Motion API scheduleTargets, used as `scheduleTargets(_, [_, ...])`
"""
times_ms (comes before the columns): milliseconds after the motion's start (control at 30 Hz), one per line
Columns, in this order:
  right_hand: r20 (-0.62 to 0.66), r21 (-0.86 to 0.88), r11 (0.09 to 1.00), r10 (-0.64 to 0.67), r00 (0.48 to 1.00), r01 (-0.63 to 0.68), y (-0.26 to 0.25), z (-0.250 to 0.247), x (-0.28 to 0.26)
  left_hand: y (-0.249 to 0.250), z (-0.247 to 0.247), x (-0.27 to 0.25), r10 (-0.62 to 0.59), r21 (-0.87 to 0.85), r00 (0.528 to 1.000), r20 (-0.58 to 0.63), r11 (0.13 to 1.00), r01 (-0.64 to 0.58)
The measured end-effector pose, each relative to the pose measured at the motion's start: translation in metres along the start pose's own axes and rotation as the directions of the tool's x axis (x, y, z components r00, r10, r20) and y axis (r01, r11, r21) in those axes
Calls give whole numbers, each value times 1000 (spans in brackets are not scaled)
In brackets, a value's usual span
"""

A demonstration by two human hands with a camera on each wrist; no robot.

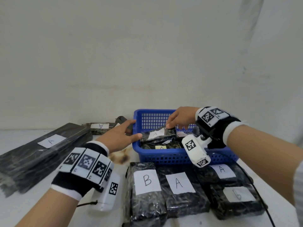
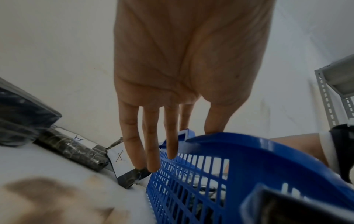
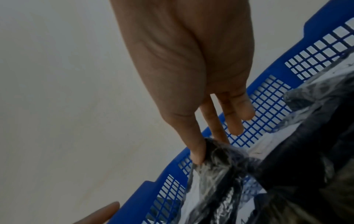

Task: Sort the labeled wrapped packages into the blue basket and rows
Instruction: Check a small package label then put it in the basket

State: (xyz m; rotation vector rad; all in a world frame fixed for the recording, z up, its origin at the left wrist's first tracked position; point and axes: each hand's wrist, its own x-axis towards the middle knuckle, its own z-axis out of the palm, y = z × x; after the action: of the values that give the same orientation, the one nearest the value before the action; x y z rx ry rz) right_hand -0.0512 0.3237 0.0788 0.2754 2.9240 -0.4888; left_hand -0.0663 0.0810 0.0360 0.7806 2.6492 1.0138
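Pinched between thumb and forefinger, one corner of a dark wrapped package labelled A [image 1: 158, 134] hangs from the person's right hand [image 1: 181, 117] over the blue basket [image 1: 164, 158]; the grip is a light fingertip pinch, with the remaining fingers [image 3: 234, 119] extended and loose above the mesh wall. That package lies tilted inside the basket, its far end resting on at least one other wrapped package [image 1: 161, 146] with a pale label. The left hand [image 1: 120, 134] is spread flat and relaxed, fingers straight, holding nothing; its thumb lies at the basket's left rim, and the wrist view shows the fingers [image 2: 151, 136] reaching down beside the basket's outer wall.

On the white worktop [image 1: 41, 208] in front of the basket, a row of wrapped packages lies side by side: one labelled B [image 1: 146, 192], one labelled A [image 1: 179, 190], another labelled A [image 1: 223, 173] and, nearest the right edge, one whose letter reads as a small b [image 1: 237, 199]. To the left sits a long, flat dark package labelled A [image 1: 47, 148], with a smaller A package [image 1: 100, 127] beyond it against the wall. A brown stain [image 1: 119, 157] marks the worktop beside the basket.
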Motion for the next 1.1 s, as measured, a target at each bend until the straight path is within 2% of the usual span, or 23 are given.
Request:
scheduleTargets(300, [80,-195,979,-48,996,63,-18,-17,22,-2,2,-3,6,-56,1000,13,998,-5])
scheduleTargets(667, [118,-153,986,-50,992,68,-15,-24,47,-9,3,2,3,-42,1000,30,999,-2])
scheduleTargets(933, [195,-102,993,-38,980,59,-10,-15,58,-11,2,3,15,-51,999,33,999,-13])
scheduleTargets(1100, [285,-52,997,-48,957,65,-3,-14,58,-11,3,4,15,-61,999,31,998,-13])
